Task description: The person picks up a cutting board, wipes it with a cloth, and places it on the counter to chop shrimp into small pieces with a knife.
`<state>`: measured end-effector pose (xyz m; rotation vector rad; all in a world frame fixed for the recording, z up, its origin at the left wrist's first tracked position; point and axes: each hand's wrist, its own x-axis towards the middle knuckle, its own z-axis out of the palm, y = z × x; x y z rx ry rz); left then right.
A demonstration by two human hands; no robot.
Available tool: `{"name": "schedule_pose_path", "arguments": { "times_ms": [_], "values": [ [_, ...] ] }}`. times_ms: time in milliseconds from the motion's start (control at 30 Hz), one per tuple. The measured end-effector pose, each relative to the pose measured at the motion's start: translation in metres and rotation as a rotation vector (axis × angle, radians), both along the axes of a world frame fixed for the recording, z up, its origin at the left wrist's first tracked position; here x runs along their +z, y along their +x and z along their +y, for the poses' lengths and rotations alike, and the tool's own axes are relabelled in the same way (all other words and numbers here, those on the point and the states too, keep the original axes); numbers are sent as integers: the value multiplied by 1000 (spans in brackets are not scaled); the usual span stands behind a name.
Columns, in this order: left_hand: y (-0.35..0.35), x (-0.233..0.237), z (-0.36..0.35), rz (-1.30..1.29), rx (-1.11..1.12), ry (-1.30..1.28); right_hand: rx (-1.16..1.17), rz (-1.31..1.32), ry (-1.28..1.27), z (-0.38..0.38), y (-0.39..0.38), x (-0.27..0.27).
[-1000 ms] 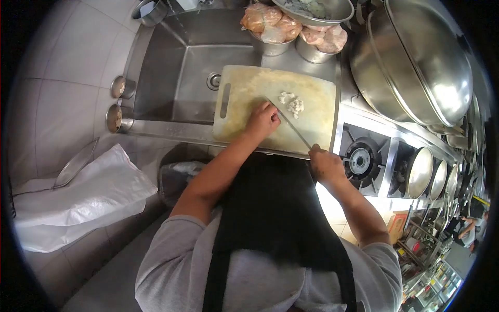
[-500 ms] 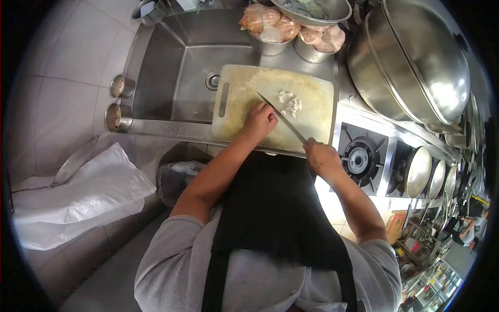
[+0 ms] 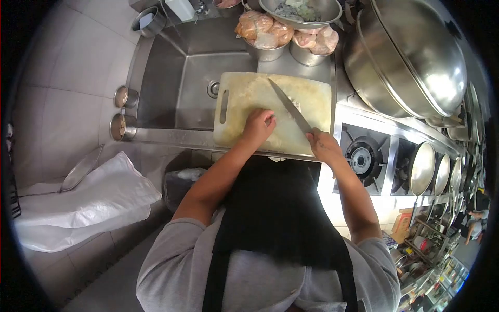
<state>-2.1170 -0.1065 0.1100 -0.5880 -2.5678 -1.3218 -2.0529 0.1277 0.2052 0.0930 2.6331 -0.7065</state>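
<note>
My right hand [image 3: 324, 145] grips a kitchen knife [image 3: 289, 105], its long blade slanting up and left across the cutting board [image 3: 244, 86]. Beside the blade's right edge show a few small pale chopped pieces [image 3: 298, 105]; the blade hides the others. Left of the knife, my left hand [image 3: 258, 126] rests low on the board with its fingers curled in. Whatever is under or in those fingers is too small or hidden to make out.
The board bridges a steel sink [image 3: 200, 67]. Behind it stand metal containers with bagged meat [image 3: 264, 30] and a steel bowl [image 3: 306, 21]. Large metal bowls [image 3: 405, 57] and a gas burner [image 3: 360, 157] are on the right. Small metal cups [image 3: 122, 126] sit on the left ledge.
The knife has moved right, away from my left hand, and its blade now lies over the chopped pieces. My right hand has shifted slightly right; my left hand stays curled on the board.
</note>
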Motion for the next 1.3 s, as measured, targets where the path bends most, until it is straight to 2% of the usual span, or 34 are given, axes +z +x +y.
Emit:
{"name": "schedule_pose_path", "arguments": {
  "times_ms": [67, 100, 167, 200, 267, 367, 433, 467, 533, 567, 633, 733, 767, 833, 967, 1033, 1133, 1233, 1300],
  "values": [
    [0, 16, 4, -54, 82, 167, 17, 13, 68, 1, 6, 8],
    [-6, 34, 8, -44, 69, 162, 23, 15, 70, -1, 11, 7],
    [-24, 75, 16, 145, 70, 299, 100, -6, 87, -7, 22, 7],
    [-40, 98, 21, 177, 53, 300, 153, 63, 67, -9, 31, -5],
    [-74, 150, 33, 245, 16, 443, 221, 31, 88, -15, 41, -19],
    [-160, 220, 46, 440, -64, 220, 131, 36, 79, -11, 46, -18],
    [-224, 238, 61, 334, -138, 117, 59, 40, 87, 1, 45, -8],
    [-260, 238, 69, 353, -137, 121, -16, 16, 81, 6, 46, -5],
    [-323, 222, 83, 239, -129, -345, -34, 38, 103, 15, 50, -7],
    [-342, 217, 89, 251, -133, -344, -54, 44, 119, 17, 53, -8],
    [-368, 212, 103, 88, -263, -691, -81, 56, 86, 16, 57, -15],
    [-384, 195, 114, 59, -292, -831, -138, 55, 46, 10, 59, -11],
    [-383, 193, 120, 60, -305, -837, -140, 61, 27, 8, 60, -12],
    [-382, 191, 126, 13, -186, -897, -147, 64, -3, 3, 63, -12],
    [-373, 200, 127, 26, -177, -901, -136, 47, -12, 3, 60, -5],
    [-382, 184, 119, 144, -326, -685, -137, 50, -10, 5, 60, -5],
    [-387, 184, 120, 113, -389, -699, -138, 18, -13, 4, 60, -3],
    [-382, 205, 123, 24, -388, -832, -141, 43, -51, 5, 61, -2],
    [-386, 205, 122, 21, -355, -806, -139, 41, -42, 4, 62, -1]
  ]
}}
